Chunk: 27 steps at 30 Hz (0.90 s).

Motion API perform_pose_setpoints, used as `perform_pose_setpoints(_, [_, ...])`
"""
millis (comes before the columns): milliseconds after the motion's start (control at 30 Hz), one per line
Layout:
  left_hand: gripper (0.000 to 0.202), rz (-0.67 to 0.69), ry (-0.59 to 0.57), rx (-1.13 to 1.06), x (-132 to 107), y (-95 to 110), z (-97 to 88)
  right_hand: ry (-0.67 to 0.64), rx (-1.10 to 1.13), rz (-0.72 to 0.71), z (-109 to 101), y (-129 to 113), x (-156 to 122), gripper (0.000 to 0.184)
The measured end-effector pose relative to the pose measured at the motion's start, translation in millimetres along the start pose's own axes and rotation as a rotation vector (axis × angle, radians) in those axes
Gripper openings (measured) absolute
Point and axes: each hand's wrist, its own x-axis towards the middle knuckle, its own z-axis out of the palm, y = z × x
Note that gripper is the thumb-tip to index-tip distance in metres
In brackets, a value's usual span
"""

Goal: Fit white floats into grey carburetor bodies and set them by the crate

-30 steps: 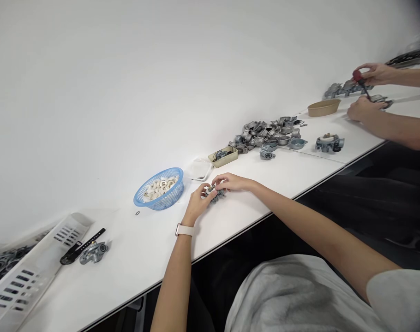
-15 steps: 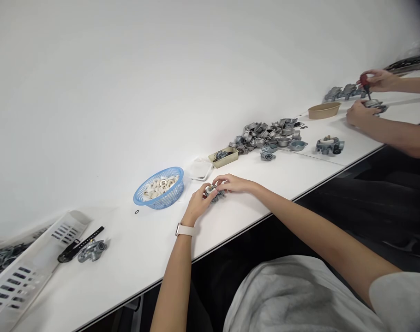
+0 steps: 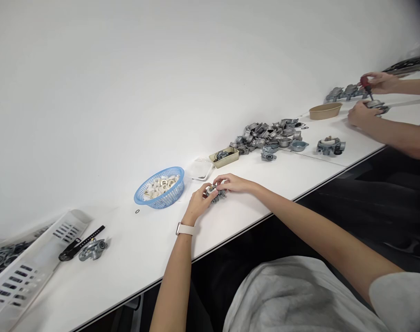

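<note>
Along a white wall point(image 3: 127, 83) runs our desk point(image 3: 123, 263); midway between its front and back edges, we grip a carburetor body point(image 3: 219, 196), fingers of our left hand point(image 3: 197, 203) and right hand point(image 3: 232, 183) closed on it.

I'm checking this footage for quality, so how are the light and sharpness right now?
Head view: soft, fairly even light on the white table; head view: top right corner dark; head view: the metal part between the left hand and right hand too small for fine detail, the co-worker's upper hand seemingly slightly soft.
</note>
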Motion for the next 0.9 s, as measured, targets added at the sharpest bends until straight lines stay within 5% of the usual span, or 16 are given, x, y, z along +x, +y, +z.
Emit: perform_pose_setpoints(900, [0.052, -0.02, 0.012, -0.024, 2.4, -2.4, 0.8, 0.008, 0.028, -0.002, -1.0, 4.6, 3.5, 0.036])
